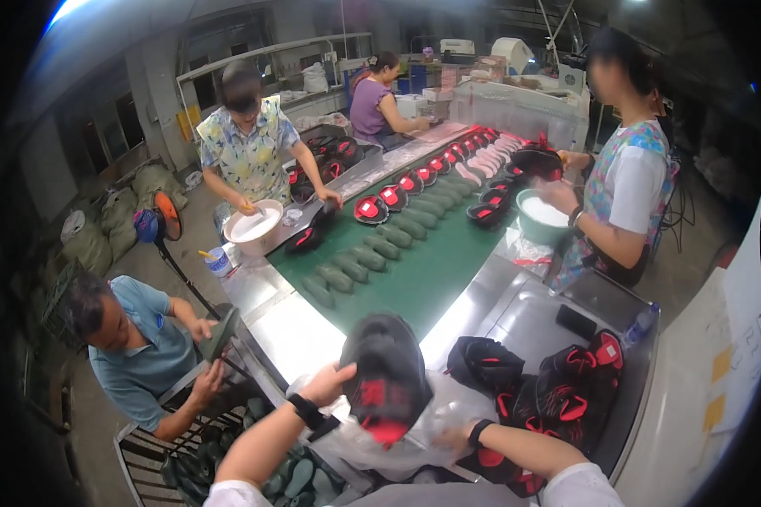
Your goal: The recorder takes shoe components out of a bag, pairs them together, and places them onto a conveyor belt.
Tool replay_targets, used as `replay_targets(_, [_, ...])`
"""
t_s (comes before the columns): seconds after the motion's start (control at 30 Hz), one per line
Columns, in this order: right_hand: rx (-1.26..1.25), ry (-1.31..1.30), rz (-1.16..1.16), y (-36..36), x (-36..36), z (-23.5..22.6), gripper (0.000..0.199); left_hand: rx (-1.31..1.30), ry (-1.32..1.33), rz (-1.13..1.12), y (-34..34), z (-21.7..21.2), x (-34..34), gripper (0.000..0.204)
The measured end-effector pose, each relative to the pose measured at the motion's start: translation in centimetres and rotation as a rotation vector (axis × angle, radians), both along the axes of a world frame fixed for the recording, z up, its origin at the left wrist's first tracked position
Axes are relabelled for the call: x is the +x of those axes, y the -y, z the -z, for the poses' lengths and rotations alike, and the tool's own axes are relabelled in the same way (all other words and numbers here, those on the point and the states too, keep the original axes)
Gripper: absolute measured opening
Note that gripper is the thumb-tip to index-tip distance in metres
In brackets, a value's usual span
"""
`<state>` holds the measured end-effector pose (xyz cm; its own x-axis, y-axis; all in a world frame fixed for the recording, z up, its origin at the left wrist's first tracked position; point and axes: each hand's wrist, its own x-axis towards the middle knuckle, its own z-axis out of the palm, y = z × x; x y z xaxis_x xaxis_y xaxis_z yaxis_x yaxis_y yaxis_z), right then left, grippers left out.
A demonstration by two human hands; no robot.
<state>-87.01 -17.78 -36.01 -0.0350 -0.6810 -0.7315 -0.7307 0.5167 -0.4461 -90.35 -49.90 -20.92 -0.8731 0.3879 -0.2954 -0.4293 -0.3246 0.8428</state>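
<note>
My left hand (pixel 328 385) is closed on the side of a black shoe upper (pixel 386 359) with red parts, held up over the near end of the table. The upper is slightly blurred. Beneath it lies a crumpled clear plastic bag (pixel 444 406). Against that bag's right side is my right hand (pixel 458 436), its fingers smeared and partly hidden, so I cannot tell whether it grips the plastic. Close to my right forearm sits a pile of black and red shoe uppers (pixel 558 389) on the metal tabletop.
Ahead runs a green conveyor belt (pixel 372 291) with rows of green shoe lasts (pixel 364 258) and black-red uppers (pixel 393 197). Co-workers stand at both sides with basins (pixel 543 218). At left, a seated person handles a green last (pixel 220 334) beside a wire cart (pixel 144 456) of lasts.
</note>
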Motion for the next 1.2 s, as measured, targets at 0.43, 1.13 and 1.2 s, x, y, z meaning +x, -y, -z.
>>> replay_targets(0.43, [-1.113, 0.057, 1.301, -0.3, -3.6, -16.1, 0.095, -0.2, -0.284, -0.292, -10.1, -0.2, -0.2, 0.05])
replay_targets(1.13, [-1.455, 0.74, 1.815, -9.0, 0.0, -17.9, 0.076, -0.191, -0.446, 0.395, -16.1, -2.6, -4.3, 0.036])
replay_targets(1.2, [-1.572, 0.465, 1.706, -11.4, -0.4, -18.0, 0.069, 0.018, -0.364, 0.118, -17.0, -2.7, -5.0, 0.033])
